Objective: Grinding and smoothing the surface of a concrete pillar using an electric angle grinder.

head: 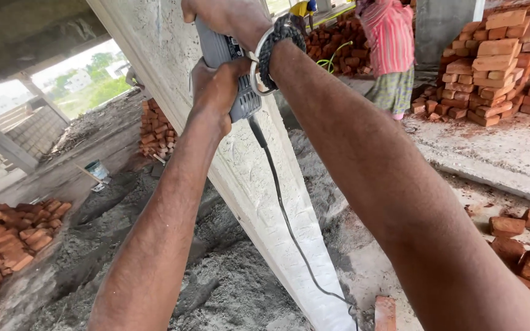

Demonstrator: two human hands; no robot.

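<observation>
Both my hands grip a grey corded power tool held up against a pale concrete column. My left hand wraps the tool's lower body from the left. My right hand holds its upper part at the top edge of the view, with a metal bangle and a dark braided band on the wrist. The tool's black cord hangs down along the column to the floor. The tool's working end is hidden behind my hands.
Stacks of red bricks stand at the right, more bricks lie at the left and behind the column. A person in a striped top stands at the back. Sand and mortar cover the floor. A small bucket sits left.
</observation>
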